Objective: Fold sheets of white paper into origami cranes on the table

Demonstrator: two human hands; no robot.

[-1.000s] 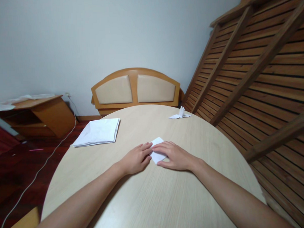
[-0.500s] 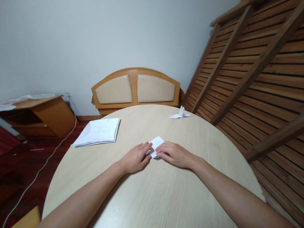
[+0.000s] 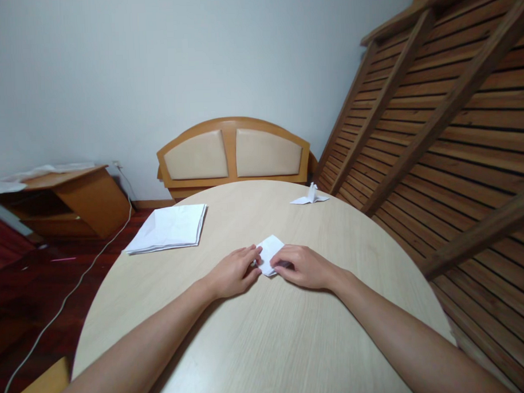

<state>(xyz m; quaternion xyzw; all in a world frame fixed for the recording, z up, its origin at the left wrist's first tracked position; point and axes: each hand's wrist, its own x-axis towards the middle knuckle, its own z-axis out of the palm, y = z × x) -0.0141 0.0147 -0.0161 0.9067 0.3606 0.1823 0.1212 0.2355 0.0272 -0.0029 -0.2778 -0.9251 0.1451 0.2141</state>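
A small folded white paper lies on the round light-wood table in front of me. My left hand rests with its fingertips pressing the paper's left edge. On the right edge, my right hand has its fingers curled and pinches the paper. The near part of the paper is hidden under both hands.
A stack of white paper sheets lies at the table's far left. A finished white paper crane stands at the far right. A padded wooden chair back is behind the table, a slatted wooden frame leans at the right, and a white cable crosses the floor.
My right hand has gone from lying flat over the paper to curling and pinching its right edge. More of the paper's far corner shows. My left hand has barely moved.
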